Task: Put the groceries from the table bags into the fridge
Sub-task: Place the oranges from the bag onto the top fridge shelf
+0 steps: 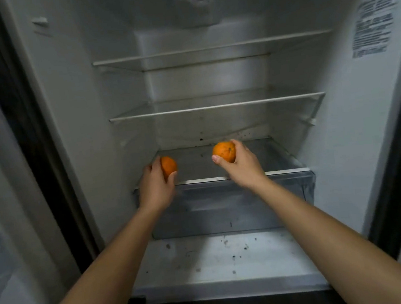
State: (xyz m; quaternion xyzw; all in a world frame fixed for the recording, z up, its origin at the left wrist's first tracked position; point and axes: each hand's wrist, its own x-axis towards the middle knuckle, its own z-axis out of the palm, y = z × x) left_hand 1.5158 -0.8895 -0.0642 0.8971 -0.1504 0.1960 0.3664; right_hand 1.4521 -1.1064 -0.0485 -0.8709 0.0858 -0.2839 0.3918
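Over the fridge (pixel 78 110) shelf (pixel 196 169), the left hand (pixel 156 185) gripped an orange (pixel 170 166) at nine o'clock, the right hand (pixel 244 165) a second orange (pixel 224 151) at three.

Left orange (pixel 169 166) and right orange (pixel 224 151): round, whole, bright. Both are held at bottom shelf (pixel 283 171) level inside the open fridge (pixel 341 137), well apart.

dimpled oranges (pixel 224 151), glass shelves (pixel 214 107)
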